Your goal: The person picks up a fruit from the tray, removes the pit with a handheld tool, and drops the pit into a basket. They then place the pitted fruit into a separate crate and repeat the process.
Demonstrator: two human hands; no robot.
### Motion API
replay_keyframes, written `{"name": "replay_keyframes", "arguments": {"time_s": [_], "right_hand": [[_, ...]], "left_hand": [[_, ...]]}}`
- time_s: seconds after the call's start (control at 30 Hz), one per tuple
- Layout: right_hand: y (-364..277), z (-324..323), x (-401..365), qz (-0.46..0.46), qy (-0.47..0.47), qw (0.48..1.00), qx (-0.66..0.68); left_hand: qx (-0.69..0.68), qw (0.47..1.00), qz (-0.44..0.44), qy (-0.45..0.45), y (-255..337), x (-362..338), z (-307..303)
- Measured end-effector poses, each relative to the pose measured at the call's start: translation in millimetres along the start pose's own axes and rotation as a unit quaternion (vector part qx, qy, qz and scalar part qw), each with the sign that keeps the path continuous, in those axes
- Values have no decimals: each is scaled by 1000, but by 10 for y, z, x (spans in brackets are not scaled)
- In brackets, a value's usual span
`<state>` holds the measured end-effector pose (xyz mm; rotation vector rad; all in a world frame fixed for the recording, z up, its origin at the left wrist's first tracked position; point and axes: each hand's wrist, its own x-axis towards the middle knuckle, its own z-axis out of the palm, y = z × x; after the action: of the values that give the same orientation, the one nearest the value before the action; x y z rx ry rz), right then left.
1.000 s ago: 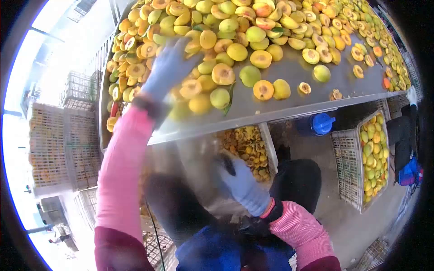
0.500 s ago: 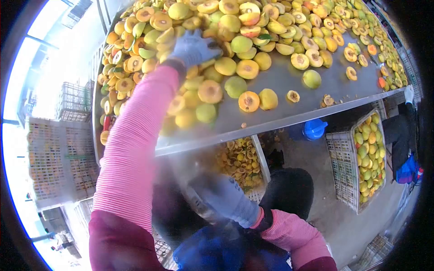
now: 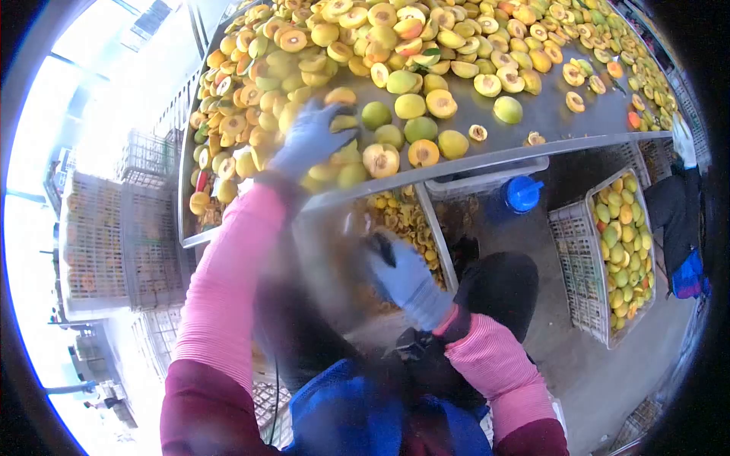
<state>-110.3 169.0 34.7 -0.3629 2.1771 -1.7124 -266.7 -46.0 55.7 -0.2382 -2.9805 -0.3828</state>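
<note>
Left hand [image 3: 312, 140]: fingers spread, laid over yellow fruit [image 3: 351, 175] at the table [image 3: 547, 114] edge.
Right hand [image 3: 403, 273]: held below the table; grip blurred, cannot be told, perhaps around something dark.
Care: fruit is best cupped gently, none nudged off.

Daylight: pouring in from the left of the frame, bleaching the crates [image 3: 99, 228] near white. Lens: bending edges, black vignette ringing the corners. Blur: smearing the right hand [image 3: 403, 273] at lower centre; fruit [image 3: 411, 106] at top showing sharp.
</note>
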Motion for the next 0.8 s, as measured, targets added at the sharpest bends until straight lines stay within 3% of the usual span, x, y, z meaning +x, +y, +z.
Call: {"name": "replay_keyframes", "arguments": {"time_s": [0.03,0.1,0.13,0.33,0.43,0.53,0.63,0.67,0.73,0.77,0.8], "right_hand": [[-1,-45,0,31,-22,992,118],[16,-119,-13,91,-61,931,348],[-41,-193,-73,86,-94,861,492],[-63,78,-309,160,34,789,592],[-175,219,-398,220,47,849,478],[-147,318,-453,129,50,888,438],[-162,276,-470,210,-35,858,468],[-122,314,-482,208,-47,853,477],[40,427,-458,165,-74,899,398],[92,478,-468,144,-87,919,358],[108,577,-525,73,-23,938,338]], "left_hand": [[-26,995,17,95,153,-138,-115],[-127,978,2,166,412,-505,-314],[-137,978,4,157,519,-731,-361],[-276,959,19,-63,948,-1909,-486],[-285,954,68,-55,932,-2209,-411],[-382,920,35,-77,851,-2519,-300],[-645,755,-113,28,1102,-2706,-197],[-618,766,-149,96,1191,-2675,-118],[-581,770,-227,133,1165,-2604,-115],[-572,767,-272,101,1108,-2577,-168],[-597,730,-317,100,1084,-2547,-116]]}}
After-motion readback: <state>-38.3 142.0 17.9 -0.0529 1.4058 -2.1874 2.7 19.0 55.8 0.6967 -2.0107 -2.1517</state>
